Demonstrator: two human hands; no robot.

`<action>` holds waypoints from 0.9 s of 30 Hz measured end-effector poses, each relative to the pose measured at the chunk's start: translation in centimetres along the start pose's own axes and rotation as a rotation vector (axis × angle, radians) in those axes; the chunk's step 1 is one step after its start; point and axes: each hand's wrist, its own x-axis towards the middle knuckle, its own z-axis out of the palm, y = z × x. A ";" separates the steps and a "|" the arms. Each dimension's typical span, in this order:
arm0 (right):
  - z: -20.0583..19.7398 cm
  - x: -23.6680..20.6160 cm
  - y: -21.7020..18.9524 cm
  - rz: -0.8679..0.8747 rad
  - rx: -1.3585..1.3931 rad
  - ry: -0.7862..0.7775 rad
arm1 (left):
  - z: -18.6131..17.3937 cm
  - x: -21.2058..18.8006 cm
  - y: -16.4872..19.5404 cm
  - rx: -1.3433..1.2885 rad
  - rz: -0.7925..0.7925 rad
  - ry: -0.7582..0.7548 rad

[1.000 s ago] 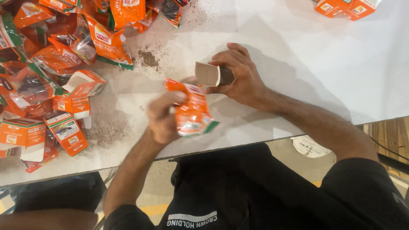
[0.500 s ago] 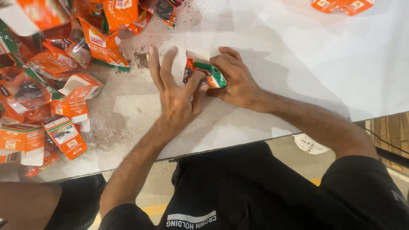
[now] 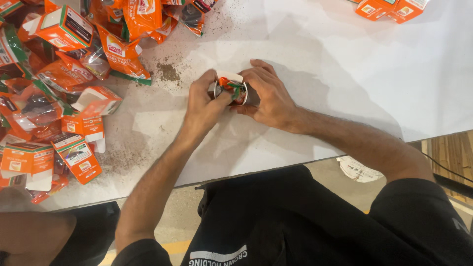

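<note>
My right hand (image 3: 268,96) grips a small open carton (image 3: 231,79) lying on the white table (image 3: 345,64). My left hand (image 3: 204,103) presses a folded orange and green pouch (image 3: 230,88) into the carton's open end, with its fingers curled on the pouch. Most of the carton is hidden by both hands.
A heap of orange pouches and small orange cartons (image 3: 64,74) covers the table's left side. Spilled brown powder (image 3: 167,71) lies near the heap. More orange cartons (image 3: 389,9) sit at the far right. The table's front edge runs just below my forearms.
My left hand held the orange pouch flat, then folded it against the carton. Now the pouch is tucked into the carton's opening and both hands have closed in around it.
</note>
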 end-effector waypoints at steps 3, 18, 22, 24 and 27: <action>0.1 -0.6 -0.4 0.034 0.012 0.022 | 0.1 0.4 -0.7 0.202 0.169 0.058; -0.1 -0.3 -1.5 -0.177 -0.305 0.004 | -2.8 -0.7 1.9 -0.572 -0.117 -0.266; -0.2 -0.4 -1.3 -0.107 -0.145 0.030 | -1.7 0.5 0.6 -0.296 -0.127 -0.140; -0.3 -0.5 -1.1 -0.112 -0.136 0.051 | -0.8 0.7 0.3 -0.092 -0.060 -0.074; -0.3 -0.7 -1.0 -0.195 -0.240 0.072 | 0.0 -0.2 0.7 0.318 0.363 0.108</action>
